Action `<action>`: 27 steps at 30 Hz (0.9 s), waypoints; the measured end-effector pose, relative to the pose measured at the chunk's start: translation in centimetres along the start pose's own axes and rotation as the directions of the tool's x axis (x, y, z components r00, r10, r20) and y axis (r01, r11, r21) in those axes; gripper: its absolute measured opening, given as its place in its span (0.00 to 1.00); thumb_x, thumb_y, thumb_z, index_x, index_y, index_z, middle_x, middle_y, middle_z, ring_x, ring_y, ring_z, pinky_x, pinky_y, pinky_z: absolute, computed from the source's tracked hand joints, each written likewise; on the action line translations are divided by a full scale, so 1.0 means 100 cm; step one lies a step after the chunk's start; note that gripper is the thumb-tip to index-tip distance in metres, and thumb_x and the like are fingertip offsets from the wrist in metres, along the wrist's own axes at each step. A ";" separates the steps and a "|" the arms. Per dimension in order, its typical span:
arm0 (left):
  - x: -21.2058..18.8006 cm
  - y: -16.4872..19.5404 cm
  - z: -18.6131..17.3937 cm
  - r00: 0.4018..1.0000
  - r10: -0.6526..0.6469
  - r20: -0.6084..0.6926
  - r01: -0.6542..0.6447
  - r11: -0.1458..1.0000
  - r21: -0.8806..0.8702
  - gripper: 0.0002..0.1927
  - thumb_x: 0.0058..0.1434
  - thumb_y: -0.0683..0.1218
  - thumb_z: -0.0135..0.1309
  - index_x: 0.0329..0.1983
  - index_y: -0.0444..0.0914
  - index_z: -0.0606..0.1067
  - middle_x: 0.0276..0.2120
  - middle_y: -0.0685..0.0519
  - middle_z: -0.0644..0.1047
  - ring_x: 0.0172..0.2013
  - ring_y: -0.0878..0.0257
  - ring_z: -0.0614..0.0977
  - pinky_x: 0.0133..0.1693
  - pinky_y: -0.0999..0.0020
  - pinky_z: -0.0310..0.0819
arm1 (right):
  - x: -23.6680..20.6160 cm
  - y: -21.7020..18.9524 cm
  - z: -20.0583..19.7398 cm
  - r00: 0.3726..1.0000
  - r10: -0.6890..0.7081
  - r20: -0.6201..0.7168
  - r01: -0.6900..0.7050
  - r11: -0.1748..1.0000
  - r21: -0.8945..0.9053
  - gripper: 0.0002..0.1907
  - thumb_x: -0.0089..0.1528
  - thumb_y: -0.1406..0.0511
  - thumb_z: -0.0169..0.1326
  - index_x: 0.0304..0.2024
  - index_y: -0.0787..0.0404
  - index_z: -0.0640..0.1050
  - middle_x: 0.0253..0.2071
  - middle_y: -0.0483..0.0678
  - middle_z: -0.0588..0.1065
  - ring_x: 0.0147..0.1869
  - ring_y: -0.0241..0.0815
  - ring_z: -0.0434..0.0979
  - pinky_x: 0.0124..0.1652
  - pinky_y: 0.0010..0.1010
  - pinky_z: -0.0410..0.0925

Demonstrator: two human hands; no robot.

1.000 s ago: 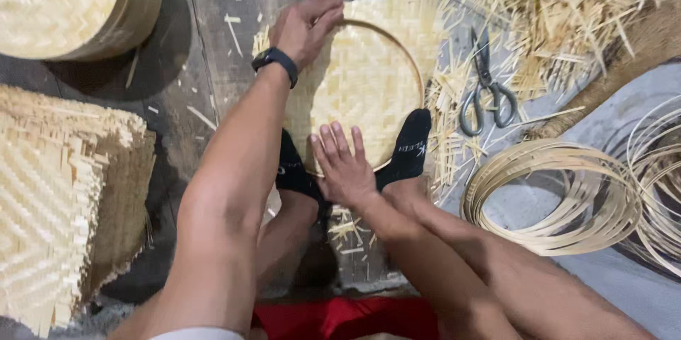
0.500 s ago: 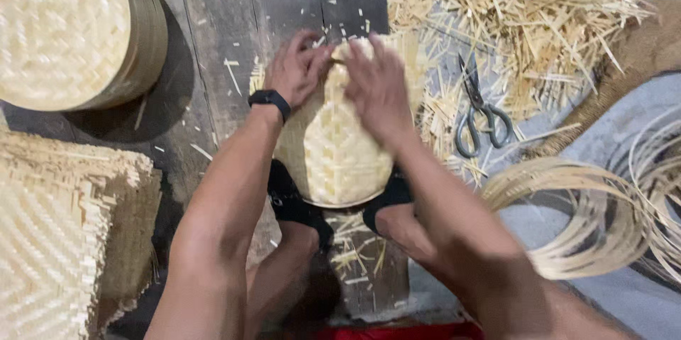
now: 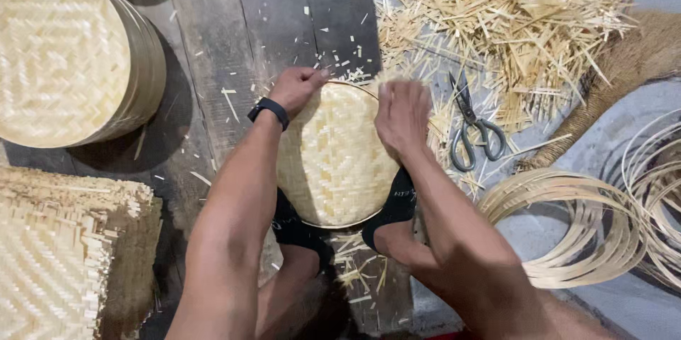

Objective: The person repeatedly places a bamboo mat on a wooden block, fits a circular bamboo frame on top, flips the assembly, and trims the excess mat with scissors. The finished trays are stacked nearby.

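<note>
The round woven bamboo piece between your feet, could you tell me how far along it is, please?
Done: the woven disc already sits inside a thin hoop, and a stack of finished round trays stands at upper left. In hand: the left hand and right hand press on its far rim, while both feet hold the near edge. Left, it seems: square woven mats, loose hoops; scissors lie unused.

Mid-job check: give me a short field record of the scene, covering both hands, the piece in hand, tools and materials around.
left hand: on the upper left rim of the round woven tray
right hand: on the tray's upper right rim, blurred
tray: round, pale woven bamboo, braced between two feet in black socks
wrist: black watch on the left
tool: grey scissors right of the tray, untouched
offcuts: heap of bamboo slivers at the upper right
hoops: coiled bamboo strips at the right
stock: woven drum upper left; stacked woven mats lower left
</note>
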State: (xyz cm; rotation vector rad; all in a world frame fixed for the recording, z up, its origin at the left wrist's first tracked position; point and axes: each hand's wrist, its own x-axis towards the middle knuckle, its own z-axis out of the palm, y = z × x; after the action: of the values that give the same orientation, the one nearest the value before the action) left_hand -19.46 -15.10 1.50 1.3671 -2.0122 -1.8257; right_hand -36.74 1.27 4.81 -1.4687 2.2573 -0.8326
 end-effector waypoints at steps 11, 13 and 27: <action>-0.024 -0.012 0.004 0.856 0.374 -0.358 -0.303 0.923 0.239 0.22 0.67 0.57 0.56 0.32 0.33 0.81 0.30 0.50 0.77 0.32 0.65 0.75 0.35 0.61 0.73 | 0.001 0.028 0.010 0.816 0.468 0.340 -0.557 0.795 0.242 0.34 0.70 0.47 0.37 0.38 0.73 0.77 0.38 0.70 0.78 0.46 0.65 0.78 0.49 0.46 0.67; -0.043 -0.020 0.000 0.743 0.505 -0.439 -0.306 0.840 0.448 0.24 0.72 0.57 0.55 0.30 0.33 0.80 0.30 0.46 0.76 0.32 0.64 0.71 0.33 0.58 0.70 | 0.003 0.025 0.005 0.823 0.456 0.339 -0.550 0.788 0.275 0.33 0.69 0.47 0.39 0.40 0.73 0.78 0.39 0.69 0.78 0.46 0.61 0.79 0.49 0.44 0.67; -0.097 -0.029 -0.012 0.455 0.533 -0.714 -0.520 0.810 0.273 0.22 0.80 0.54 0.50 0.49 0.28 0.76 0.37 0.48 0.81 0.40 0.65 0.77 0.40 0.60 0.75 | -0.020 0.000 -0.054 0.990 0.137 -0.019 -0.137 0.991 -0.011 0.21 0.71 0.55 0.41 0.46 0.67 0.72 0.50 0.64 0.67 0.56 0.58 0.67 0.57 0.49 0.62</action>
State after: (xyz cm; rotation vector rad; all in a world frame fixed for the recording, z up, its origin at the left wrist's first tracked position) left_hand -11.38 -9.31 4.00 1.0433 -1.6562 -0.7295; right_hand -38.91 4.64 8.97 -1.2990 2.3502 -0.7943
